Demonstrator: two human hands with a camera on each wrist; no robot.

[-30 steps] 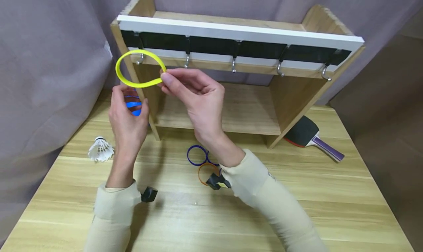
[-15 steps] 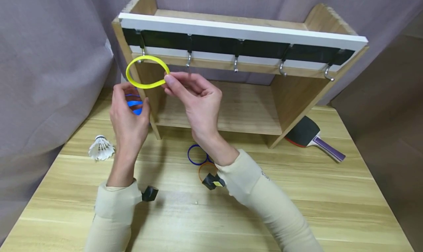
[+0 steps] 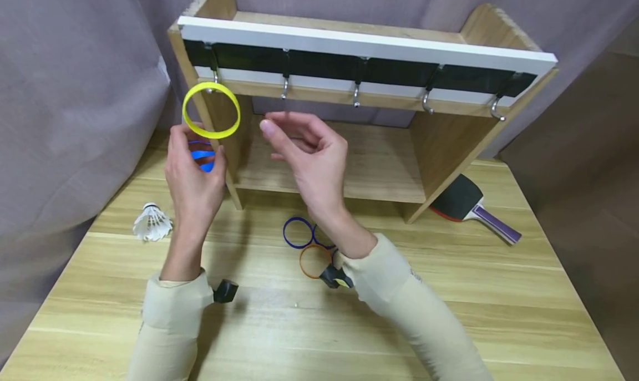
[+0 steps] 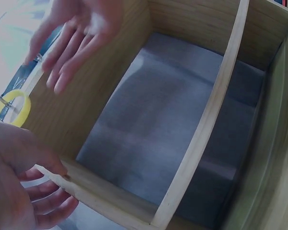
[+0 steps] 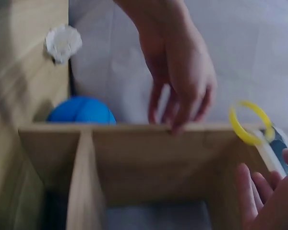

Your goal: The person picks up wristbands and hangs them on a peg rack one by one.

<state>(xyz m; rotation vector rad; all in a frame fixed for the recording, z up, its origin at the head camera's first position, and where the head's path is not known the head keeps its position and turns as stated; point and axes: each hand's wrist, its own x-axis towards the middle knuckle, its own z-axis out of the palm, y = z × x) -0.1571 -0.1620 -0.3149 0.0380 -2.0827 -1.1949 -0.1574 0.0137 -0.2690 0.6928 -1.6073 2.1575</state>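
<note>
A yellow ring (image 3: pixel 236 127) hangs on the leftmost metal hook (image 3: pixel 216 77) of the wooden shelf unit (image 3: pixel 324 164); the left wrist view shows the hook through the ring (image 4: pixel 25 111). My right hand (image 3: pixel 314 159) is just right of the ring, apart from it, fingers loosely bent with nothing between them. With my left hand (image 3: pixel 194 181) I hold the unit's left side panel (image 4: pixel 101 203), thumb at its front edge and fingers along the outside. Behind those fingers shows a blue ball (image 5: pixel 81 110) on the table. Further hooks (image 3: pixel 356 95) bear nothing.
On the table below lie blue rings (image 3: pixel 298 233) and an orange ring (image 3: pixel 314 261), partly covered by my right wrist and its camera. A shuttlecock (image 3: pixel 152 223) rests at the left. A table tennis bat (image 3: pixel 459 198) lies at the right, beside the unit.
My right hand has let go of the yellow ring and drawn back to the right. The ring now hangs from the leftmost hook. My left hand stays on the side panel.
</note>
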